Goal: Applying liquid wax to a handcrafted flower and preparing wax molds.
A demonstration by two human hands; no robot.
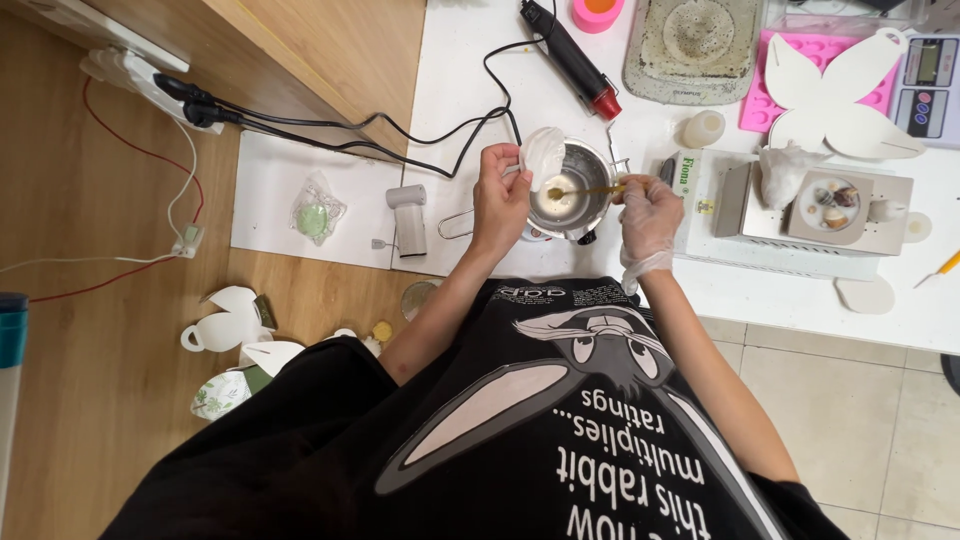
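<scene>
The left hand (498, 200) pinches a white wipe (545, 150) at the rim of the small metal pot (585, 170); the gloved right hand (648, 212) grips a stick (585, 190) reaching into it; a black heat gun (568, 55) lies just behind, its cord (440, 135) curling beside the pot.

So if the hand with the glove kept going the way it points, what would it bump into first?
Probably the metal pot. The gloved right hand points leftward, holding a small stick over the pot; the bare left hand is beyond. Depth is unclear.
</scene>
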